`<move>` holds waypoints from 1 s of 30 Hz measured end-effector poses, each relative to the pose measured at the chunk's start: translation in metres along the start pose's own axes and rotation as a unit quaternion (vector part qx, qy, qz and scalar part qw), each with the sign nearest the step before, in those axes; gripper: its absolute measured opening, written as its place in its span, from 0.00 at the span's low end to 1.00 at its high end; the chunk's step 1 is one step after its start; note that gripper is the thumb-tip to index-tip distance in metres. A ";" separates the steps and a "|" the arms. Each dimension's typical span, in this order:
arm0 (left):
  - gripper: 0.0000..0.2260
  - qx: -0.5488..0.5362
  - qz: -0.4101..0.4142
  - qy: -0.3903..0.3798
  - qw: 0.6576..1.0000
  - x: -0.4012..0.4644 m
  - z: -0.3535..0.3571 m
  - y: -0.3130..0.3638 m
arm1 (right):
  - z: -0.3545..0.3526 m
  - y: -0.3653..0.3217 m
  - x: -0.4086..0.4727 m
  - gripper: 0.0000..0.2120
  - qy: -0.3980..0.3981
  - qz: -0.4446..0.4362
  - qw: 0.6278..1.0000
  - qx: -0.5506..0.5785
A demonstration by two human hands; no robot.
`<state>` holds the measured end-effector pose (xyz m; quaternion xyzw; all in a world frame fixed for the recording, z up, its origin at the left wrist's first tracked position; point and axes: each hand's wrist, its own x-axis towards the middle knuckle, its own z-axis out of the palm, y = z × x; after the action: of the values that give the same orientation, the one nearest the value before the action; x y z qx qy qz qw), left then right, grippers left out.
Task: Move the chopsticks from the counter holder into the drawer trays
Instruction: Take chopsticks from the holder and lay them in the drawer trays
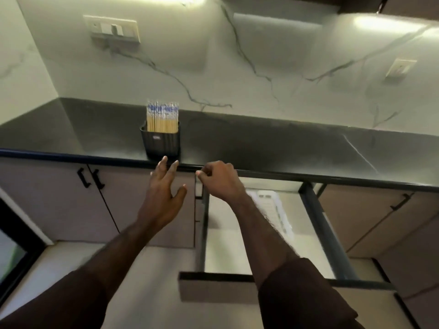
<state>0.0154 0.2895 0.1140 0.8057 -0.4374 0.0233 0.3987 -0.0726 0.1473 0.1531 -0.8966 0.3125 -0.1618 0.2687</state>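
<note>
On the counter [261,143], near its front edge: ribbed black holder [162,144] packed with wrapped chopsticks [162,118]. Likely light, stiff, slick wrappers; pinch a bundle near the tops. Left hand [164,193] spread wide, empty, just below holder. Right hand [219,180] curled, apparently empty, over open drawer [323,224] with white slotted tray [275,205].

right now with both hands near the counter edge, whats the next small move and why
Probably lift the left hand, its fingers spread and empty, up to grip some of the bundled bamboo chopsticks. They all stand in the ribbed black holder just above it, the drawer is already open, and its white slotted tray looks empty. The right hand is curled, holding nothing visible.
</note>
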 end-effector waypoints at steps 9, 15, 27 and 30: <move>0.31 -0.032 0.076 0.007 0.997 0.132 -0.104 -0.095 | 0.053 -0.126 0.127 0.11 0.084 -0.006 0.992 0.090; 0.31 -0.064 0.055 0.024 0.996 0.205 -0.109 -0.141 | 0.079 -0.142 0.204 0.09 0.098 0.001 0.991 0.092; 0.22 -0.138 -0.134 -0.007 0.981 0.387 -0.062 -0.232 | 0.148 -0.124 0.400 0.12 0.039 0.005 0.994 0.097; 0.24 -0.187 -0.204 -0.034 0.960 0.413 -0.042 -0.248 | 0.160 -0.118 0.424 0.13 0.017 0.013 0.995 0.095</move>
<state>0.4622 0.1081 0.1480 0.7891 -0.2738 -0.1681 0.5235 0.3758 0.0116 0.1455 -0.8602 0.3118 -0.2026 0.3489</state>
